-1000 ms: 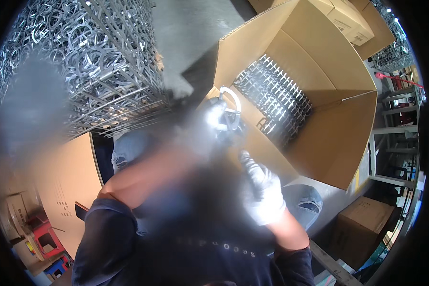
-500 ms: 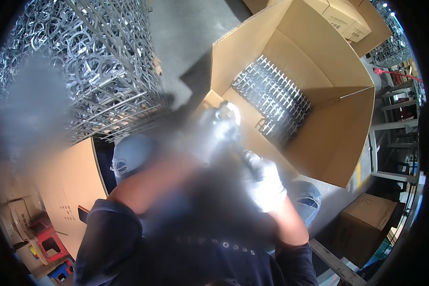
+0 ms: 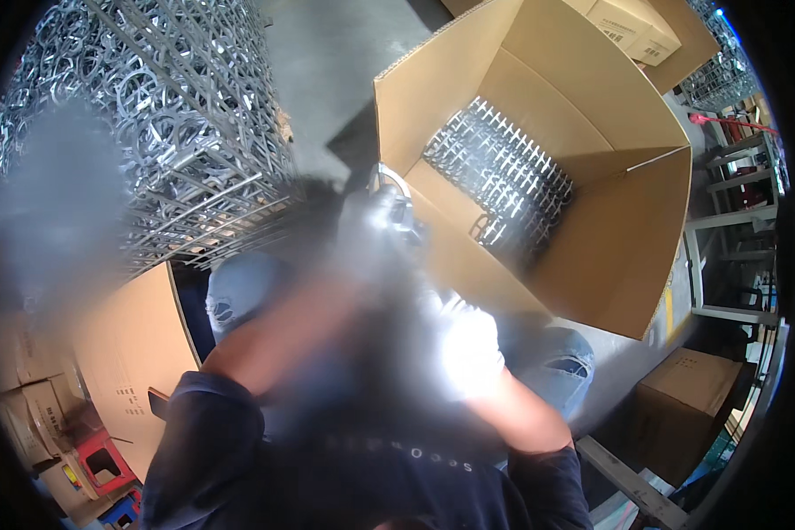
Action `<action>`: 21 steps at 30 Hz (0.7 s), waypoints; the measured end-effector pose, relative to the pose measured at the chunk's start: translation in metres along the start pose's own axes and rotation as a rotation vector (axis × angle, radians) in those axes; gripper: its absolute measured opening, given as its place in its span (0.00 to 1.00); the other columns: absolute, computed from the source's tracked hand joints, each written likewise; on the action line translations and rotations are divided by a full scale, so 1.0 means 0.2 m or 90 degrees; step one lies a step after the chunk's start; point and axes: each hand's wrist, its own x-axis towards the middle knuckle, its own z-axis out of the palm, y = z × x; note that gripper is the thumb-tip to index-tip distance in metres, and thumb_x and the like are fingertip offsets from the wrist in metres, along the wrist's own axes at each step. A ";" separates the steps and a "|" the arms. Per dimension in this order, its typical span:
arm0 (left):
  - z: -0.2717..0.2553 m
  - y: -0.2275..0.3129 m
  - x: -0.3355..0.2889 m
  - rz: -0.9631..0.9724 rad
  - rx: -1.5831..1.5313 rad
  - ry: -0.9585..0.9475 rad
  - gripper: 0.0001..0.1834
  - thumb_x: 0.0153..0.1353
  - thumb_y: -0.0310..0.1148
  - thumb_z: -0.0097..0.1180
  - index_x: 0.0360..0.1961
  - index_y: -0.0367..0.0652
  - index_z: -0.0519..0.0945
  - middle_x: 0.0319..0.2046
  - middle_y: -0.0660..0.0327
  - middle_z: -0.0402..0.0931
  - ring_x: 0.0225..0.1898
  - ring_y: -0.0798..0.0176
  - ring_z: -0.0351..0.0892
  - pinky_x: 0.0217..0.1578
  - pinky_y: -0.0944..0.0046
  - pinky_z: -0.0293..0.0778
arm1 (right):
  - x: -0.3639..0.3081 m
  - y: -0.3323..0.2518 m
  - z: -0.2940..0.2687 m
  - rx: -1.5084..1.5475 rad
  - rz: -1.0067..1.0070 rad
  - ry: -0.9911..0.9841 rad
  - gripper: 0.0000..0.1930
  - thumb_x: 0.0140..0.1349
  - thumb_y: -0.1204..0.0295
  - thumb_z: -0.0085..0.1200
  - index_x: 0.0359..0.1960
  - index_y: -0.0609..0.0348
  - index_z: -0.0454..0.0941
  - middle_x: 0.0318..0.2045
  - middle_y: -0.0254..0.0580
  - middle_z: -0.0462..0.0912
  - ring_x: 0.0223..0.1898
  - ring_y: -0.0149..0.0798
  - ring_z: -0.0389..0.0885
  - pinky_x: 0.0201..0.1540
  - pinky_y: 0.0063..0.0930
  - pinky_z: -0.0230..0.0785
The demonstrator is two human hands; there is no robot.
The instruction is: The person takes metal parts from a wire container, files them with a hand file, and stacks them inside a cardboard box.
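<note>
Grey concrete floor (image 3: 327,62) runs up the middle of the head view, well beyond both hands, between a wire cage and a big cardboard box. To the left of the hands and above them stands the wire cage (image 3: 203,150), packed with a tangle of shiny metal rings (image 3: 88,62). Just beyond the hands, up and to the right, the open box (image 3: 609,256) tilts its mouth toward the person; neat rows of bright metal parts (image 3: 499,177) lie stacked on its floor. The left hand (image 3: 371,221), gloved and badly blurred, is raised at the near rim of the box, and a shiny ring (image 3: 396,190) shows at its fingertips; it seems to be held there, but the blur hides whether the fingers close on it. The right hand (image 3: 468,349), in a white glove, sits lower and nearer the body, just below the box's near wall; its glare and blur hide whether it is open or closed. Left of the left forearm lies a flat cardboard sheet (image 3: 124,353), with a red bin (image 3: 106,459) below it. Right of the right arm sits a small closed carton (image 3: 680,397), and grey shelving (image 3: 724,221) stands beyond the box.
</note>
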 end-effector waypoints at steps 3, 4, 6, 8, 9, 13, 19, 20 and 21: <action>0.04 0.02 -0.07 0.012 -0.007 0.124 0.16 0.56 0.40 0.50 0.41 0.42 0.71 0.41 0.52 0.67 0.43 0.58 0.70 0.40 0.58 0.70 | 0.04 0.04 0.07 0.090 -0.038 0.021 0.24 0.47 0.70 0.48 0.49 0.66 0.66 0.17 0.44 0.72 0.16 0.40 0.72 0.18 0.32 0.66; -0.15 -0.13 0.15 0.176 -0.047 -0.297 0.13 0.56 0.39 0.50 0.34 0.40 0.69 0.27 0.57 0.70 0.25 0.59 0.75 0.24 0.59 0.74 | 0.02 0.04 0.00 0.086 0.005 -0.021 0.23 0.47 0.71 0.48 0.48 0.67 0.67 0.17 0.45 0.72 0.16 0.41 0.73 0.18 0.34 0.66; -0.21 -0.27 0.22 0.285 0.060 -0.067 0.09 0.55 0.34 0.50 0.35 0.41 0.70 0.25 0.59 0.70 0.24 0.62 0.74 0.24 0.62 0.73 | 0.03 0.02 -0.07 0.074 0.030 -0.052 0.23 0.47 0.72 0.47 0.47 0.67 0.67 0.17 0.46 0.72 0.17 0.43 0.74 0.20 0.35 0.67; -0.13 -0.17 0.20 0.151 0.027 -0.066 0.09 0.55 0.35 0.50 0.33 0.40 0.71 0.24 0.59 0.72 0.24 0.64 0.75 0.24 0.65 0.73 | -0.01 0.02 -0.11 0.046 0.045 -0.062 0.23 0.47 0.72 0.47 0.47 0.68 0.67 0.17 0.45 0.72 0.18 0.43 0.74 0.21 0.35 0.67; 0.06 -0.09 0.06 0.184 0.177 -0.058 0.11 0.55 0.38 0.51 0.30 0.39 0.72 0.23 0.59 0.73 0.23 0.64 0.75 0.22 0.66 0.73 | -0.03 0.04 -0.11 0.055 0.071 -0.057 0.22 0.47 0.72 0.47 0.47 0.67 0.67 0.18 0.46 0.73 0.19 0.44 0.74 0.21 0.35 0.68; -0.03 -0.04 0.03 0.159 0.217 0.010 0.15 0.56 0.41 0.49 0.28 0.38 0.72 0.21 0.59 0.73 0.21 0.64 0.76 0.22 0.67 0.73 | 0.03 0.06 -0.03 0.182 0.014 -0.016 0.22 0.47 0.73 0.47 0.48 0.64 0.68 0.18 0.47 0.74 0.20 0.45 0.75 0.23 0.37 0.68; -0.11 -0.10 0.13 0.154 0.145 -0.047 0.18 0.55 0.44 0.51 0.29 0.37 0.72 0.21 0.60 0.74 0.21 0.65 0.75 0.22 0.68 0.72 | 0.03 0.08 -0.08 0.205 0.051 -0.050 0.21 0.46 0.74 0.48 0.46 0.63 0.70 0.17 0.48 0.73 0.21 0.49 0.75 0.24 0.39 0.68; -0.25 -0.20 0.24 0.315 0.241 -0.081 0.18 0.56 0.44 0.51 0.29 0.37 0.72 0.20 0.60 0.73 0.20 0.65 0.75 0.22 0.69 0.71 | 0.04 0.07 -0.07 0.206 0.045 -0.049 0.21 0.46 0.74 0.48 0.46 0.63 0.70 0.17 0.48 0.73 0.21 0.49 0.75 0.24 0.39 0.68; -0.26 -0.21 0.25 0.469 0.338 -0.118 0.18 0.56 0.44 0.51 0.29 0.37 0.72 0.19 0.60 0.73 0.19 0.66 0.74 0.21 0.69 0.71 | 0.04 0.08 -0.05 0.208 0.024 -0.039 0.22 0.46 0.74 0.48 0.47 0.64 0.69 0.17 0.48 0.73 0.21 0.48 0.75 0.24 0.39 0.68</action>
